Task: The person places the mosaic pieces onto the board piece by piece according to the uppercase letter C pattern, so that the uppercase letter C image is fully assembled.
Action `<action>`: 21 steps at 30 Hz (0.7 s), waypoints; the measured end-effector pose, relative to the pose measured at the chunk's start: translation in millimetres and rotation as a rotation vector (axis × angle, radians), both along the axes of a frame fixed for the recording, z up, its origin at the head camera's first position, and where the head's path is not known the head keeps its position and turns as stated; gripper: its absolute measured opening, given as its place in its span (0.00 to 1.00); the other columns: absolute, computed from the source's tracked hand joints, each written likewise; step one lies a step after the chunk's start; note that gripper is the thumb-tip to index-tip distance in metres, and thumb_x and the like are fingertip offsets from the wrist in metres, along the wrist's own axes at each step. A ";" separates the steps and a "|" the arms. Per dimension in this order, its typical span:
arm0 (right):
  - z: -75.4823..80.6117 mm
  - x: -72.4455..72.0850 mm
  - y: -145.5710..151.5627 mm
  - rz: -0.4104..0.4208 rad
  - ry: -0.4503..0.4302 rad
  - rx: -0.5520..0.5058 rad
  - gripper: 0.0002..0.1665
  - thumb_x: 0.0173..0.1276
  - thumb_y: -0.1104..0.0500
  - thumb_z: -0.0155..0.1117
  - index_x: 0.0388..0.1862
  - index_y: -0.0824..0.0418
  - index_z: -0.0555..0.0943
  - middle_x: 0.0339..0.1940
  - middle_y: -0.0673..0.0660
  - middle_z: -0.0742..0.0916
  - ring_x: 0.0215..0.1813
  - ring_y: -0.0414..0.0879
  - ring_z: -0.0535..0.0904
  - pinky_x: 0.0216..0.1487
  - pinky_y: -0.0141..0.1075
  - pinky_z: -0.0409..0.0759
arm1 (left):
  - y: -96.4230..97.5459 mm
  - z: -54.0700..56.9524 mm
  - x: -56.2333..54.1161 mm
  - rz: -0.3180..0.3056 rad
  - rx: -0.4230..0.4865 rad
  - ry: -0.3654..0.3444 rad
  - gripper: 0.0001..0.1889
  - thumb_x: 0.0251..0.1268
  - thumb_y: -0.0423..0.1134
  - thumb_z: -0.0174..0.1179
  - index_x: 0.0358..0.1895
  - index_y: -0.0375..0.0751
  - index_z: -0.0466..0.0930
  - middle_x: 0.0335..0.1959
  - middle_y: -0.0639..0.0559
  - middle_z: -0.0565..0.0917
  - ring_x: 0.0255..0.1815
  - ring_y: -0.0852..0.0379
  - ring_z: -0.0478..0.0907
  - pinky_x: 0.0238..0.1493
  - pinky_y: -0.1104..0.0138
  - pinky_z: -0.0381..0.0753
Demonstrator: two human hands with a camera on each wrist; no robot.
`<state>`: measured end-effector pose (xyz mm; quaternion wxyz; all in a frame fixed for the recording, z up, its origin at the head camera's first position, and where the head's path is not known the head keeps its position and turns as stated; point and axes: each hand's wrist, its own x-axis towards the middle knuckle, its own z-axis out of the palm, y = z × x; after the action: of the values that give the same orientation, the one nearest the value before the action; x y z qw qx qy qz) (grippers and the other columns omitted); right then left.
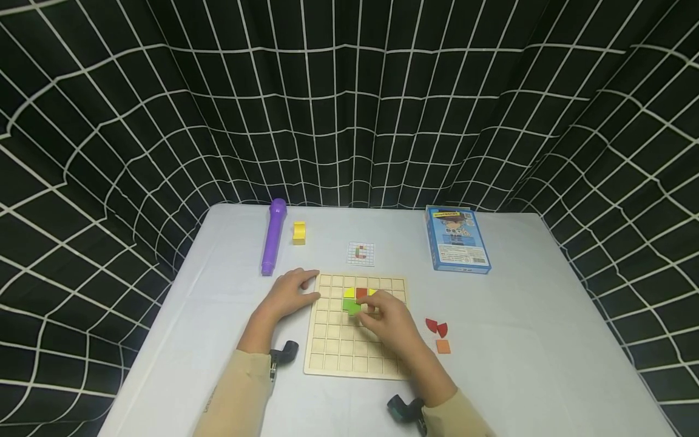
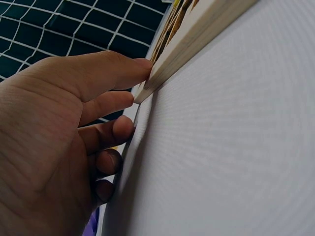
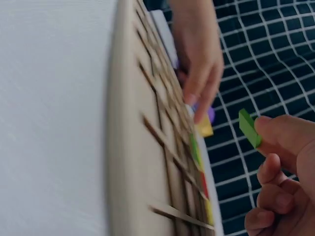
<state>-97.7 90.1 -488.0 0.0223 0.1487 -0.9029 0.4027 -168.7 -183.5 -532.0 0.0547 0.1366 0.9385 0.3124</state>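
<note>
A square wooden grid board (image 1: 327, 358) lies on the table. Its upper cells hold yellow, red and green pieces, among them a red square (image 1: 361, 293) and a yellow piece (image 1: 349, 293). My right hand (image 1: 389, 321) is over the board, pinching a small green tile (image 3: 249, 129) between thumb and index finger; the other fingers curl loosely. At the board's upper left corner, my left hand (image 1: 288, 295) rests its thumb (image 2: 115, 73) and index fingertip against the edge, with the remaining fingers loosely bent.
Right of the board lie two red quarter-round pieces (image 1: 431, 325) and an orange square (image 1: 443, 346). Behind it is a pattern card (image 1: 368, 255). A purple tube-shaped object (image 1: 273, 240), a yellow block (image 1: 299, 233) and a blue box (image 1: 459, 240) stand farther back. Black gridded cloth (image 1: 349, 121) surrounds the table.
</note>
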 end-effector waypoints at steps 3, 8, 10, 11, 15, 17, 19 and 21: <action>-8.2 -0.1 -6.5 0.017 -0.013 0.036 0.13 0.62 0.55 0.79 0.46 0.53 0.90 0.28 0.42 0.78 0.31 0.39 0.71 0.31 0.34 0.71 | 0.3 0.8 0.1 -0.003 -0.004 0.000 0.32 0.64 0.50 0.70 0.71 0.45 0.76 0.33 0.57 0.71 0.39 0.56 0.68 0.47 0.57 0.66; -21.9 -1.2 -10.3 0.039 -0.015 0.105 0.13 0.63 0.52 0.78 0.46 0.54 0.91 0.25 0.42 0.76 0.28 0.38 0.68 0.28 0.33 0.68 | 1.1 1.8 1.0 0.009 -0.010 -0.020 0.33 0.64 0.51 0.70 0.71 0.46 0.76 0.33 0.57 0.71 0.39 0.56 0.68 0.48 0.57 0.67; -24.3 -1.6 -11.1 0.038 -0.015 0.132 0.13 0.63 0.52 0.77 0.46 0.53 0.91 0.23 0.42 0.75 0.27 0.39 0.67 0.27 0.33 0.66 | 1.0 1.6 1.0 0.012 -0.009 -0.023 0.33 0.64 0.51 0.70 0.71 0.46 0.76 0.33 0.57 0.71 0.39 0.56 0.68 0.48 0.57 0.67; -25.2 -2.0 -11.5 0.037 -0.010 0.148 0.14 0.63 0.52 0.77 0.46 0.53 0.91 0.23 0.42 0.74 0.27 0.39 0.67 0.27 0.33 0.66 | 0.9 1.4 1.0 0.013 -0.008 -0.023 0.33 0.64 0.51 0.70 0.71 0.46 0.76 0.33 0.57 0.71 0.39 0.56 0.68 0.48 0.57 0.66; -26.7 -2.7 -13.6 0.043 0.017 0.199 0.12 0.63 0.52 0.77 0.44 0.53 0.92 0.24 0.41 0.75 0.26 0.38 0.67 0.27 0.33 0.67 | 0.2 0.7 0.7 0.011 -0.009 -0.019 0.33 0.64 0.51 0.70 0.71 0.46 0.76 0.33 0.57 0.71 0.39 0.56 0.68 0.48 0.57 0.66; -27.0 -2.5 -14.6 0.041 0.036 0.218 0.10 0.63 0.52 0.77 0.41 0.53 0.93 0.24 0.40 0.76 0.26 0.38 0.67 0.27 0.33 0.67 | 0.0 1.0 0.5 0.007 -0.012 -0.017 0.33 0.64 0.50 0.70 0.71 0.46 0.76 0.33 0.57 0.71 0.39 0.56 0.68 0.48 0.58 0.66; -26.9 -2.1 -15.5 0.035 0.049 0.234 0.07 0.62 0.53 0.78 0.39 0.52 0.93 0.24 0.40 0.76 0.26 0.38 0.67 0.26 0.32 0.67 | -0.2 1.6 0.5 0.004 -0.016 -0.014 0.32 0.64 0.50 0.70 0.71 0.46 0.76 0.33 0.57 0.71 0.39 0.56 0.68 0.48 0.58 0.66; -26.9 -1.7 -16.3 0.026 0.054 0.244 0.06 0.62 0.53 0.78 0.37 0.51 0.94 0.23 0.40 0.75 0.25 0.37 0.67 0.26 0.32 0.67 | -0.3 2.2 0.4 0.000 -0.015 -0.008 0.32 0.64 0.50 0.70 0.71 0.45 0.76 0.33 0.56 0.71 0.39 0.56 0.68 0.47 0.58 0.67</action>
<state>-99.4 73.8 -514.9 0.0233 0.1729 -0.9422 0.2859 -168.3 -183.8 -529.9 0.0592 0.1348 0.9405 0.3061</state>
